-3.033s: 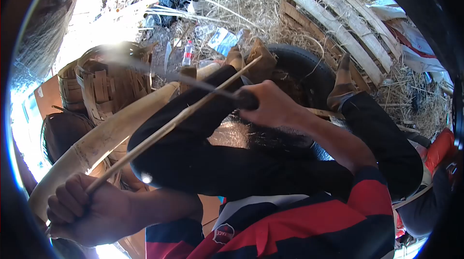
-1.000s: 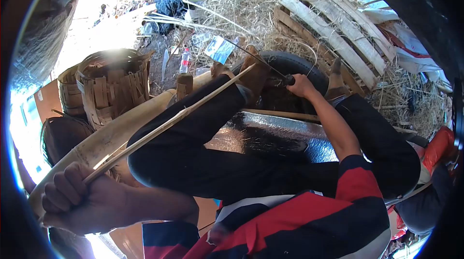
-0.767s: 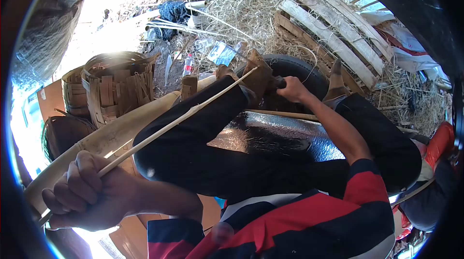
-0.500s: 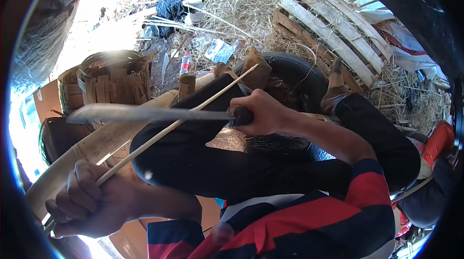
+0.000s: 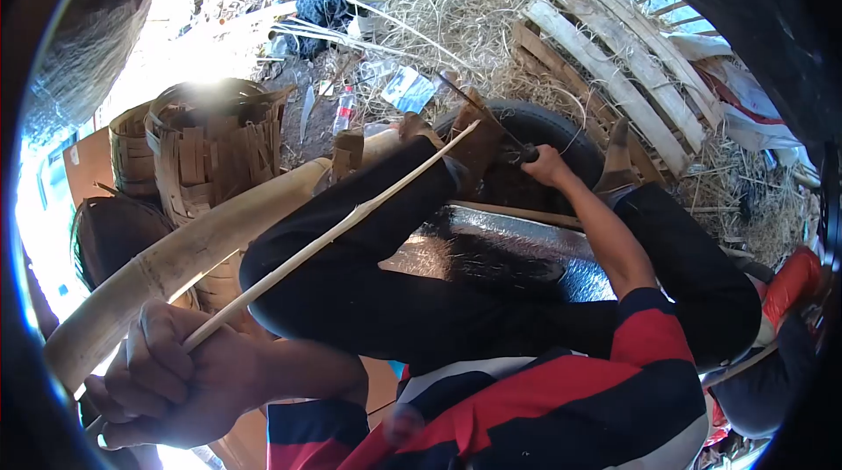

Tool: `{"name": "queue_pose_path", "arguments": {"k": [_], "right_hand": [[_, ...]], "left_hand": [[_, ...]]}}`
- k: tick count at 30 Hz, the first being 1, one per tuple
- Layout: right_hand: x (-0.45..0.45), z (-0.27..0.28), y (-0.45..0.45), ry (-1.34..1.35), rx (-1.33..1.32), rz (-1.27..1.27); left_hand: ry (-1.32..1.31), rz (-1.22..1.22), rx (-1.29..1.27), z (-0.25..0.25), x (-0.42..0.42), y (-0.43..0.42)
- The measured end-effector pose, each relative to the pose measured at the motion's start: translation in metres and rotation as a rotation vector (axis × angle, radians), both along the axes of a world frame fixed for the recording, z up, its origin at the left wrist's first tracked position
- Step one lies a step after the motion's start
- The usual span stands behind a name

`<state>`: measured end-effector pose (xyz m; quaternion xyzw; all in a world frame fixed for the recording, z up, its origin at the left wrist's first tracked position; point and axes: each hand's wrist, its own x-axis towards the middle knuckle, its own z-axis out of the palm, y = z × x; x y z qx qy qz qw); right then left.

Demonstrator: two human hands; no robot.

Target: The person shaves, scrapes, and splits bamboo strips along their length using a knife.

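My left hand (image 5: 171,373) is closed around the lower end of a pale bamboo strip (image 5: 303,261). The strip slants up to the right across my dark trouser leg (image 5: 351,295) and shows a knobbly node partway along. My right hand (image 5: 550,167) grips the dark handle of a machete (image 5: 503,130) at arm's length. Its blade points up and left, above the black tire (image 5: 566,141) and beside a brown upright piece (image 5: 474,154), apart from the strip's tip. Whether the blade touches the brown piece, I cannot tell.
A thick bamboo pole (image 5: 197,238) lies at my left, near woven baskets (image 5: 215,150). Beyond are a plastic bottle (image 5: 345,109), shavings (image 5: 456,10) and a slatted wooden pallet (image 5: 614,75). A shiny dark sheet (image 5: 517,251) lies between my legs. Part of another person (image 5: 763,382) shows at right.
My right hand has moved forward and right with the machete, whose blade swung from lying across the strip to pointing away from me. My left hand keeps its hold on the strip.
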<state>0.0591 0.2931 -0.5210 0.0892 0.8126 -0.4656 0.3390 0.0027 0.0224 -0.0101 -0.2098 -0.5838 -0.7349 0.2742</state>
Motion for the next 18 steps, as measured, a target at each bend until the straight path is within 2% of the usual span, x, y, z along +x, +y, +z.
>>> {"name": "queue_pose_path", "arguments": {"k": [2, 4, 6, 8, 9, 11, 14, 15, 17, 18], "right_hand": [[-0.002, 0.012, -0.018, -0.065, -0.094, -0.041], [-0.013, 0.065, -0.036, -0.158, -0.162, -0.061], [-0.018, 0.094, -0.051, 0.287, -0.321, 0.002], [-0.032, 0.159, -0.065, 0.36, -0.485, 0.065], [-0.036, 0.181, -0.068, 0.354, -0.487, 0.08], [-0.043, 0.207, -0.069, 0.518, -0.582, 0.308], [-0.044, 0.202, -0.065, 0.426, -0.534, 0.396], [-0.04, 0.185, -0.062, 0.421, -0.536, 0.407], [-0.023, 0.113, -0.05, 0.288, -0.351, 0.175], [-0.016, 0.064, -0.035, 0.197, -0.176, 0.129]], "left_hand": [[0.0, -0.041, -0.016, 0.0, 0.001, 0.003], [-0.011, -0.083, -0.028, 0.001, 0.005, 0.001], [-0.039, -0.167, -0.037, 0.002, 0.007, -0.007], [-0.046, -0.147, -0.026, 0.004, 0.008, -0.014], [-0.048, -0.132, -0.017, 0.004, 0.01, -0.016], [-0.044, -0.098, -0.004, 0.005, 0.012, -0.02], [-0.038, -0.055, 0.005, 0.003, 0.015, -0.025], [-0.04, -0.049, 0.007, 0.002, 0.016, -0.025], [-0.036, -0.033, 0.006, 0.001, 0.016, -0.024], [-0.032, -0.028, 0.011, 0.001, 0.015, -0.024]]}}
